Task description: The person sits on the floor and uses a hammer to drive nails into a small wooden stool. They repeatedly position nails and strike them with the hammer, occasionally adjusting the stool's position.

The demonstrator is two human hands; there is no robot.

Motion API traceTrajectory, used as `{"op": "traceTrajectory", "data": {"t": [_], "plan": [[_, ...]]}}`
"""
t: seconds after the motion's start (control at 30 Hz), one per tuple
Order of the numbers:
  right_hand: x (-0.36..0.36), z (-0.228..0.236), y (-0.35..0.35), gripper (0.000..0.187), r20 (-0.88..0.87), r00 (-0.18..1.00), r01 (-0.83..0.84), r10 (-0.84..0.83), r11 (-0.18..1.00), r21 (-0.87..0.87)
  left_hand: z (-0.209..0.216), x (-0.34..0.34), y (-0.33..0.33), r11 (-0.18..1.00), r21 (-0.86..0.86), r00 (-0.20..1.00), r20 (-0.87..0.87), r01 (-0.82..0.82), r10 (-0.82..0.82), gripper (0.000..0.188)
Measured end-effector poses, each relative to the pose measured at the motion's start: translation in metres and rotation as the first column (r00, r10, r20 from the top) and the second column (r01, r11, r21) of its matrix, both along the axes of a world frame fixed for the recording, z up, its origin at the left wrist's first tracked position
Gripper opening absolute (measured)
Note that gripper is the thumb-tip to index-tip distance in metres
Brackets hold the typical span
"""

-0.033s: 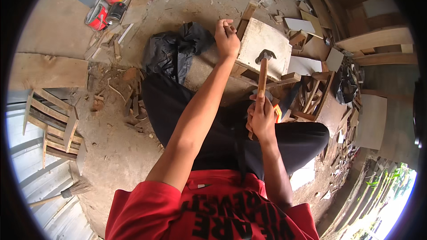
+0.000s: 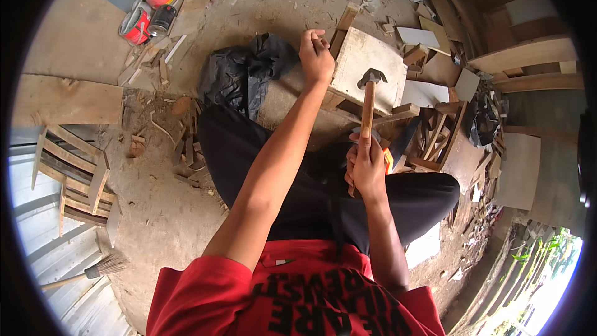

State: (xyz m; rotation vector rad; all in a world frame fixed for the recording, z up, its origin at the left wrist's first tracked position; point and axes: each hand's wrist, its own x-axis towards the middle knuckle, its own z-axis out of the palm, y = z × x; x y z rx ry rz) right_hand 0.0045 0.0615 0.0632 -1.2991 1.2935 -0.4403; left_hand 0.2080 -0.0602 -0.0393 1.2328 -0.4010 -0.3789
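My right hand (image 2: 365, 165) grips the wooden handle of a hammer (image 2: 369, 109). The hammer's dark metal head rests on or just above a pale, worn board (image 2: 367, 56) that tops a low wooden block or stool in front of my crossed legs. My left hand (image 2: 317, 59) is stretched forward beside the board's left edge, its fingers curled and pinched together. Whatever may be between those fingertips is too small to name. Past that hand, a wooden strip (image 2: 342, 28) juts out along the board's far left side.
Left of the board lies a black plastic bag (image 2: 233, 78). Red paint cans (image 2: 135, 25) stand at the far left, near wood scraps. A wooden frame (image 2: 444, 137) and offcuts lie to the right. Slatted wooden pieces (image 2: 78, 168) and a broom (image 2: 107, 266) are at the left.
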Motion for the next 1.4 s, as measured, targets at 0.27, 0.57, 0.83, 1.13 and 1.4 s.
{"op": "traceTrajectory", "data": {"t": [0.27, 0.57, 0.83, 1.13, 1.4], "plan": [[0.009, -0.032, -0.002, 0.037, 0.122, 0.989, -0.073, 0.084, 0.993, -0.092, -0.001, 0.004, -0.013, 0.997, -0.070, 0.999, -0.010, 0.041, -0.042, 0.023], [-0.020, -0.054, -0.038, 0.027, -0.172, 0.977, -0.182, 0.122, 0.903, -0.389, -0.040, 0.008, 0.040, 0.977, -0.084, 0.980, 0.055, 0.194, -0.190, 0.043], [-0.011, -0.025, -0.060, 0.031, -0.275, 0.946, -0.269, 0.173, 0.893, -0.361, 0.025, 0.011, 0.011, 0.961, -0.023, 0.950, 0.166, 0.274, -0.266, 0.036], [-0.020, -0.090, -0.063, 0.037, -0.164, 0.964, -0.264, 0.212, 0.854, -0.448, 0.008, 0.007, -0.014, 0.956, 0.268, 0.930, 0.304, 0.124, -0.206, 0.032], [-0.027, -0.023, -0.100, 0.033, -0.258, 0.838, -0.537, 0.482, 0.811, -0.230, 0.009, 0.012, -0.012, 0.947, 0.296, 0.919, 0.325, 0.126, -0.224, 0.032]]}}
